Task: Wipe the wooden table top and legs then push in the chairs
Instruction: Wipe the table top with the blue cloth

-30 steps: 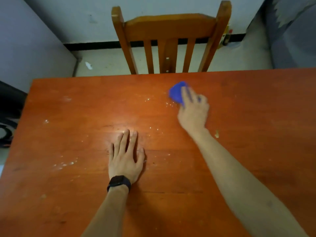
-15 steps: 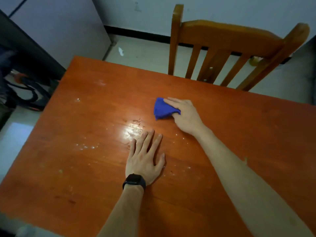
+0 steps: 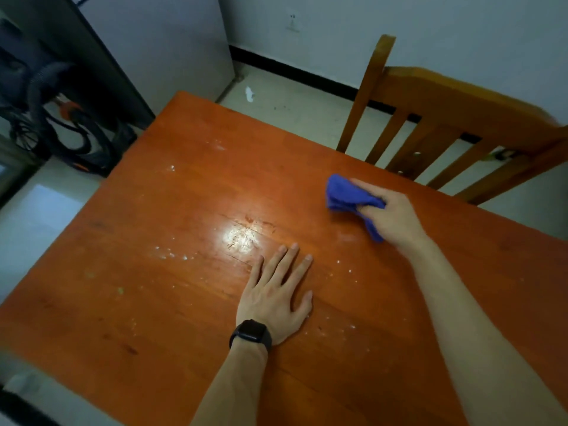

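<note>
Two hands: both in view, one lying flat, one gripping.
Far left: dark clutter [image 3: 70,139] on the floor beside the table, too dim to make out.
Table top [image 3: 138,287]: orange-brown wood dotted with white specks [image 3: 172,255], with a bright glare patch [image 3: 241,238] near the middle.
Left hand [image 3: 273,296]: palm down with fingers straight and slightly spread, resting flat on the wood just below the glare. It holds nothing, and a black watch [image 3: 250,332] sits on the wrist.
Blue cloth [image 3: 344,193]: bunched and lying on the wood near the far edge, right of the glare.
Right hand [image 3: 390,216]: fingers and thumb curled round the cloth, holding it against the surface.
Chair [image 3: 445,106]: wooden with a slatted back, standing at the far edge behind the right hand.
</note>
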### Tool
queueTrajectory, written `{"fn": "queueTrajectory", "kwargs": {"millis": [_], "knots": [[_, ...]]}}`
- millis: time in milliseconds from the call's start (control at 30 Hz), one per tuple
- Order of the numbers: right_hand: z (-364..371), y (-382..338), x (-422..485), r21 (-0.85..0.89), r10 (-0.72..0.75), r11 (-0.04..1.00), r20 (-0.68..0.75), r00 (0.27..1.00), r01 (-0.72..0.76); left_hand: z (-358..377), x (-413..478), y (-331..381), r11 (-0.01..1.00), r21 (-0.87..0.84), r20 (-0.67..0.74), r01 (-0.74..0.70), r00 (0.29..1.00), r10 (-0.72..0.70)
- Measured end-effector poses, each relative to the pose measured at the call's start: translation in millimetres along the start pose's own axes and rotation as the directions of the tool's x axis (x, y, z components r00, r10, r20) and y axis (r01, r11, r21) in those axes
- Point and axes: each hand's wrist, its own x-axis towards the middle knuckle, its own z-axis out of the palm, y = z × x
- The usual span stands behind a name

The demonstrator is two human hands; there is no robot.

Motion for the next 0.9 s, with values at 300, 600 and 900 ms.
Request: {"fn": "queueTrajectory", "kwargs": {"millis": [300,600,900], "knots": [[74.6,19.7,-111.9,-0.355,0.05,0.91,-0.422,0.905,-0.216,2.0,-0.5,-2.4,1.0,0.001,0.015,0.004,1.0,-0.004],[-15.7,55.3,-69.8,0.068,0.512,0.753,-0.685,0.518,-0.654,4.5,-2.8,4.5,1.0,-0.009,0.019,-0.009,1.0,0.009],[52.2,-24.0,-75.8,0.208,0.285,0.949,-0.24,0.928,-0.238,-22.4,-6.1,2.7,0.995,-0.06,0.096,-0.081,0.992,0.086]]}}
